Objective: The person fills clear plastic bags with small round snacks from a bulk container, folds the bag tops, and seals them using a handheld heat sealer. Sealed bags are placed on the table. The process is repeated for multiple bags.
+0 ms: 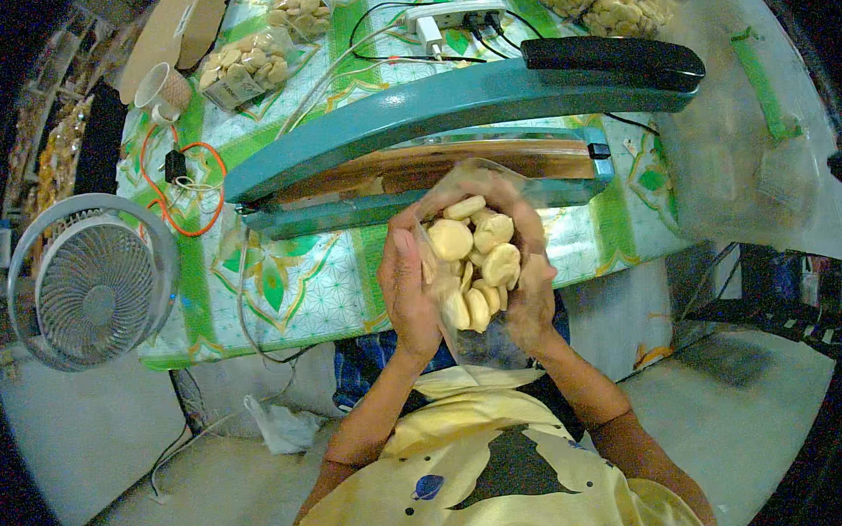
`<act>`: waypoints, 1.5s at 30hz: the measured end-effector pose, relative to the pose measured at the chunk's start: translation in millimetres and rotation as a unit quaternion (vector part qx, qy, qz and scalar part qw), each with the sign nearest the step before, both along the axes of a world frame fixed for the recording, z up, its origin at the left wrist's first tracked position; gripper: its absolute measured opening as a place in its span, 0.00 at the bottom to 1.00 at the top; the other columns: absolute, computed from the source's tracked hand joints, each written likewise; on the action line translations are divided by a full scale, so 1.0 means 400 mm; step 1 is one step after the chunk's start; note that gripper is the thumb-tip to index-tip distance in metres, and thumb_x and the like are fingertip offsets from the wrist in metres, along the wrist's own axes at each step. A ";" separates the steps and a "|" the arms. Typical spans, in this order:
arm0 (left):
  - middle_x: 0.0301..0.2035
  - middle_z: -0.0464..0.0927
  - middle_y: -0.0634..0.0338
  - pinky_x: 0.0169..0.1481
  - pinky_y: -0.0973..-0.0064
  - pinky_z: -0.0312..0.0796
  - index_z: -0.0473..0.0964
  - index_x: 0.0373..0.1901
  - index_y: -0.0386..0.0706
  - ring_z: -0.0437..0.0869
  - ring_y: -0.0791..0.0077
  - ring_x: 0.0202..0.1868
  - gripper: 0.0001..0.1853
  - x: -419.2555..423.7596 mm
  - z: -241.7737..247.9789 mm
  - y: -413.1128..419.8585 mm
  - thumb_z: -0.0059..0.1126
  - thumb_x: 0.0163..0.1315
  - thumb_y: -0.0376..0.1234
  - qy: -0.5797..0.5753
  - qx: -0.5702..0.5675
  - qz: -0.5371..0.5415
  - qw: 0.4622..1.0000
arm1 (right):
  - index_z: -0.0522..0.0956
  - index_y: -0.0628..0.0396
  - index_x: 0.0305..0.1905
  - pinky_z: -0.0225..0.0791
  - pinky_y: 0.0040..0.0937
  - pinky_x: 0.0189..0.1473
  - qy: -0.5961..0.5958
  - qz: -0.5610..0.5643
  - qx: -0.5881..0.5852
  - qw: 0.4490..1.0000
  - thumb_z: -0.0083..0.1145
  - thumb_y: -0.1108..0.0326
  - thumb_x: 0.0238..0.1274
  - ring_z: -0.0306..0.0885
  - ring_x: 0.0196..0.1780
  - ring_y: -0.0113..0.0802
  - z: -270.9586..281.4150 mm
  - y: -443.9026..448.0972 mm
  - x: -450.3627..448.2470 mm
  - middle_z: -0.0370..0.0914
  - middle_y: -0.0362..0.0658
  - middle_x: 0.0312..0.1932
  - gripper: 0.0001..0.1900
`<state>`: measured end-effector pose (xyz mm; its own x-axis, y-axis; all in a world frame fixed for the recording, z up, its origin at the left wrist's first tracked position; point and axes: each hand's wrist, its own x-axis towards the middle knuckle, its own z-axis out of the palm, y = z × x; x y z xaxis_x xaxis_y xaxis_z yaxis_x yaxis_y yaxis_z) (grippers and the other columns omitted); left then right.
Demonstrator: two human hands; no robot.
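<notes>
Between my two hands is a clear plastic bag of pale yellow, round, flat pieces that look like crackers or cookies. My left hand cups its left side, thumb up along the film. Around the right side curls my right hand, partly seen through the plastic. The bag is held in front of a teal impulse heat sealer with a black handle grip. Its arm is raised above the brown sealing bed, and the bag's far end overlaps the sealer's front edge.
A round fan stands at the left beside an orange cable. Farther back are a cup, a filled bag, a power strip and more filled bags. Plastic film covers the table's right end.
</notes>
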<state>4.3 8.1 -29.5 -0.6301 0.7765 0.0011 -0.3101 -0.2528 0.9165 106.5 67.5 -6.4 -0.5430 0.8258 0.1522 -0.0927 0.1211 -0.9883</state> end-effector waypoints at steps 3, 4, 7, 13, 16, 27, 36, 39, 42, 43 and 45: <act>0.49 0.74 0.58 0.62 0.76 0.60 0.71 0.52 0.37 0.71 0.74 0.53 0.22 -0.022 0.023 0.010 0.33 0.75 0.44 0.069 -0.036 -0.007 0.997 | 0.59 0.62 0.67 0.47 0.38 0.72 -0.035 -0.024 0.022 0.999 0.32 0.34 0.68 0.57 0.71 0.43 -0.001 0.009 0.012 0.60 0.52 0.67 0.41; 0.50 0.74 0.56 0.62 0.74 0.61 0.71 0.52 0.36 0.72 0.72 0.54 0.21 -0.036 0.025 0.020 0.34 0.75 0.43 0.038 -0.046 -0.024 0.998 | 0.61 0.62 0.66 0.47 0.37 0.71 -0.035 -0.023 0.022 0.999 0.32 0.36 0.69 0.59 0.70 0.42 0.000 0.017 0.017 0.62 0.52 0.66 0.39; 0.49 0.77 0.53 0.61 0.72 0.64 0.72 0.50 0.35 0.75 0.69 0.53 0.19 -0.053 0.030 0.026 0.39 0.74 0.41 0.173 0.042 0.005 0.984 | 0.72 0.62 0.59 0.56 0.35 0.67 0.003 -0.061 -0.013 0.998 0.41 0.54 0.72 0.68 0.63 0.38 0.008 0.031 0.023 0.73 0.49 0.57 0.23; 0.40 0.81 0.53 0.53 0.74 0.71 0.75 0.38 0.35 0.81 0.69 0.46 0.12 -0.056 0.048 0.046 0.52 0.70 0.37 0.125 0.092 0.034 0.987 | 0.75 0.62 0.44 0.67 0.32 0.56 0.088 -0.068 0.025 0.993 0.53 0.76 0.63 0.75 0.49 0.34 0.031 0.064 -0.010 0.77 0.48 0.44 0.07; 0.39 0.80 0.53 0.51 0.73 0.72 0.74 0.36 0.36 0.82 0.68 0.44 0.10 -0.049 0.060 0.058 0.52 0.69 0.35 0.124 0.057 0.078 0.988 | 0.75 0.60 0.38 0.68 0.31 0.54 0.118 -0.113 0.029 0.986 0.55 0.78 0.61 0.75 0.46 0.33 0.030 0.067 -0.031 0.75 0.46 0.41 0.03; 0.55 0.70 0.46 0.61 0.62 0.65 0.81 0.48 0.43 0.69 0.56 0.57 0.16 -0.060 0.052 -0.042 0.48 0.65 0.36 0.408 0.012 0.087 0.909 | 0.79 0.64 0.44 0.61 0.34 0.58 -0.087 -0.141 0.183 0.969 0.53 0.67 0.63 0.68 0.54 0.38 0.044 -0.030 0.073 0.69 0.49 0.50 0.12; 0.58 0.69 0.50 0.62 0.61 0.58 0.77 0.56 0.49 0.67 0.55 0.56 0.22 -0.025 0.039 -0.053 0.46 0.68 0.49 0.483 -0.042 0.041 0.873 | 0.79 0.63 0.53 0.62 0.34 0.58 -0.092 -0.135 0.195 0.967 0.55 0.66 0.63 0.68 0.54 0.39 0.037 -0.055 0.054 0.71 0.49 0.50 0.17; 0.57 0.69 0.49 0.61 0.61 0.59 0.79 0.55 0.48 0.67 0.56 0.56 0.23 -0.042 0.041 -0.064 0.51 0.66 0.49 0.508 -0.046 0.022 0.860 | 0.81 0.61 0.50 0.64 0.33 0.55 -0.090 -0.128 0.225 0.962 0.57 0.69 0.60 0.70 0.52 0.38 0.039 -0.053 0.056 0.74 0.47 0.47 0.14; 0.59 0.67 0.48 0.63 0.60 0.59 0.75 0.58 0.45 0.66 0.55 0.58 0.32 -0.041 0.029 -0.073 0.57 0.58 0.55 0.456 -0.025 0.007 0.890 | 0.82 0.57 0.49 0.65 0.34 0.53 -0.089 -0.133 0.234 0.959 0.62 0.66 0.56 0.72 0.49 0.40 0.065 -0.039 0.056 0.77 0.47 0.44 0.16; 0.60 0.66 0.48 0.64 0.60 0.59 0.72 0.61 0.43 0.65 0.54 0.59 0.37 -0.040 0.022 -0.072 0.60 0.55 0.57 0.422 -0.010 0.003 0.906 | 0.82 0.58 0.49 0.66 0.35 0.52 -0.077 -0.137 0.225 0.962 0.62 0.65 0.56 0.72 0.49 0.40 0.086 -0.027 0.057 0.77 0.47 0.44 0.16; 0.64 0.60 0.46 0.67 0.57 0.55 0.62 0.67 0.41 0.61 0.51 0.63 0.50 -0.037 0.008 -0.067 0.62 0.48 0.62 0.440 -0.007 0.025 0.898 | 0.82 0.60 0.46 0.67 0.36 0.51 -0.028 -0.167 0.249 0.954 0.60 0.63 0.58 0.73 0.48 0.40 0.146 0.004 0.055 0.77 0.49 0.44 0.15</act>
